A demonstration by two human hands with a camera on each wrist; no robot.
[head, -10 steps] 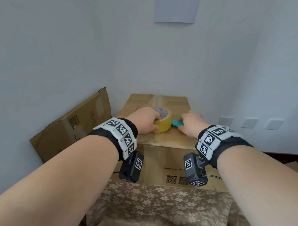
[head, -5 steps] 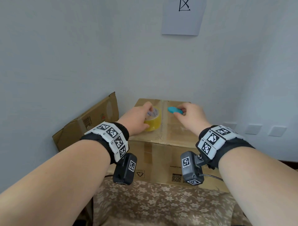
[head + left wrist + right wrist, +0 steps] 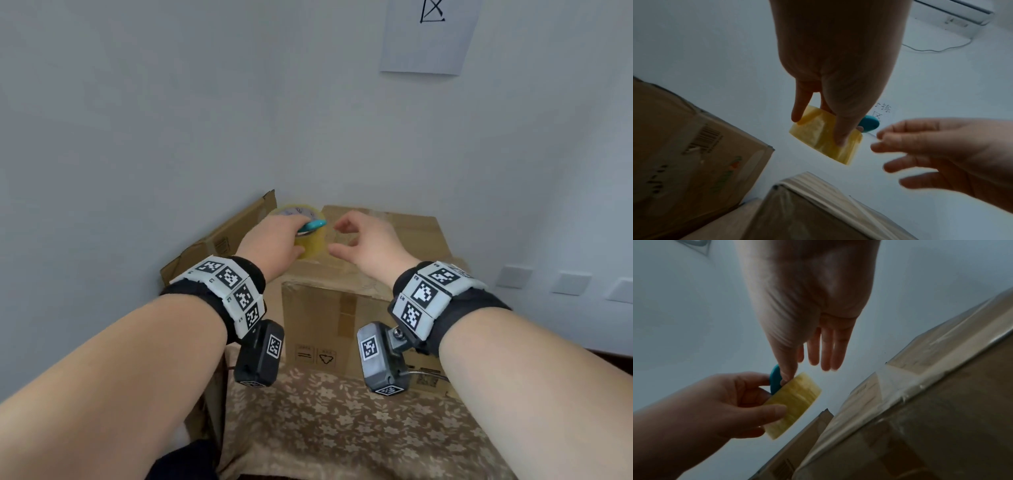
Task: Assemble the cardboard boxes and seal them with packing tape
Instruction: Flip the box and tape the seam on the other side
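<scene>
Tape roll (image 3: pixel 310 236), yellow, is now lifted clear of the cardboard box (image 3: pixel 376 270), gripped in your left hand (image 3: pixel 274 245) together with the teal cutter (image 3: pixel 313 225), which half a second ago sat in your right hand (image 3: pixel 368 246). That hand now holds nothing, its fingers loosely spread just beside the roll. Clear tape already runs along the box's top seam and down its front, so this box looks sealed. Judging by that, you are clearing the tools away. A flattened box (image 3: pixel 219 240) leans against the wall to the left, probably next for assembly.
</scene>
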